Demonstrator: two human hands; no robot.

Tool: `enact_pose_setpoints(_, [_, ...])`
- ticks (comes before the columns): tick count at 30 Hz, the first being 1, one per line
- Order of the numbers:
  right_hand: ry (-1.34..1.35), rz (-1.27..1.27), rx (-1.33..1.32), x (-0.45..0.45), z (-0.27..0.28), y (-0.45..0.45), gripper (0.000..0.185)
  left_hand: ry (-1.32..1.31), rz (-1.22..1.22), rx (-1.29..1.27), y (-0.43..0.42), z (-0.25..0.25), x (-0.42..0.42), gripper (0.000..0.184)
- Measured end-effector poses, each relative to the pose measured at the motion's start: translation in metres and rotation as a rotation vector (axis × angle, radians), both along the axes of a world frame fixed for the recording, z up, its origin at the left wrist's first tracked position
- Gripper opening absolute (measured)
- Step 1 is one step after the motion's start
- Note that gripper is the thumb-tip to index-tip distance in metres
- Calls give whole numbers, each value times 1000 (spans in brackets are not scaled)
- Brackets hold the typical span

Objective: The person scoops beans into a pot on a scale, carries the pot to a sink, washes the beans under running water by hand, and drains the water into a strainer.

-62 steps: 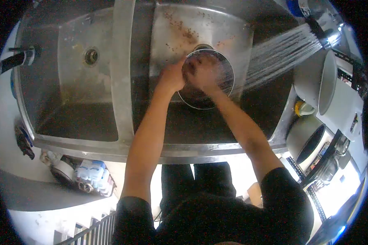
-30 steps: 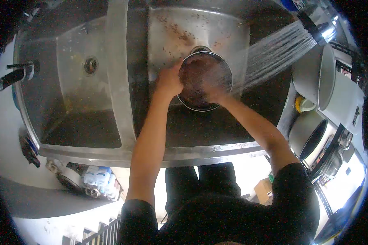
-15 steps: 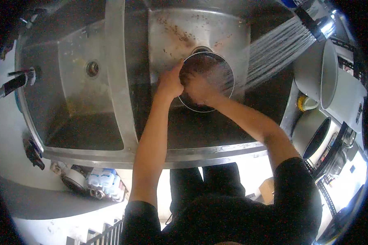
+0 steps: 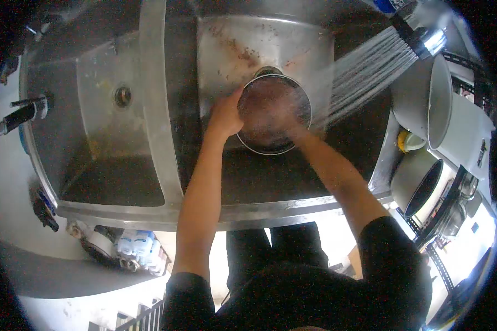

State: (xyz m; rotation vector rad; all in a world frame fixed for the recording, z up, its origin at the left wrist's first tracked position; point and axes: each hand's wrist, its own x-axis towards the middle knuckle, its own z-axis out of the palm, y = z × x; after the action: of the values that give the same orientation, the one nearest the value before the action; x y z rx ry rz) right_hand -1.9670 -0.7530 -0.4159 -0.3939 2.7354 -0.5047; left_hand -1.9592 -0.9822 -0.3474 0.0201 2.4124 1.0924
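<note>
Gripping a round vessel point(image 4: 258, 137) at its left rim with the left hand point(image 4: 225, 117); can't make out thumb placement. Reaching inside over the lower-right rim with the right hand point(image 4: 286, 117); too blurred, can't tell if spread or bunched. Sitting in the right basin point(image 4: 276, 185), between both hands, overlapping the drain point(image 4: 268, 71) from this angle. No long axis: circular mouth, facing up toward the camera. Equally near to either hand, left at the edge, right within. Catching spray from the shower head point(image 4: 432, 41), upper right. Thin bright rim, dark brownish interior. Dull stainless steel around, gritty brown specks point(image 4: 233, 47) beyond the drain.
</note>
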Motion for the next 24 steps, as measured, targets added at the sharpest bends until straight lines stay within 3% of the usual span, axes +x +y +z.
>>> enact_pose_setpoints(7, [-161, -400, -104, 6, -25, -33, 40, -45, -27, -23, -3, 14, -1, 90])
enact_pose_setpoints(9, [-113, -588, -337, 0, 33, -50, 40, -74, -23, -17, -2, 19, -3, 90])
enact_pose_setpoints(12, [-359, -64, -77, -5, 89, -35, 41, 15, -22, -61, -1, 9, 0, 89])
enact_pose_setpoints(14, [-508, 297, 91, -8, 109, -17, 42, -108, -18, -54, 0, 24, -5, 86])
enact_pose_setpoints(16, [-332, 483, 134, -5, 89, 8, 43, -144, 0, -49, -1, 29, -6, 85])
enact_pose_setpoints(18, [148, 463, 59, 3, 25, 37, 44, -93, 27, -28, -2, 22, -1, 84])
enact_pose_setpoints(20, [-49, 165, 81, -20, 32, 24, 43, -50, 33, 16, -1, 21, -1, 85])
enact_pose_setpoints(22, [-175, 24, 138, -32, 52, -1, 43, -39, 19, 17, 0, 19, -1, 86])
enact_pose_setpoints(24, [-186, 109, 213, -33, 75, -33, 43, -55, -15, -27, -1, 18, -3, 87])
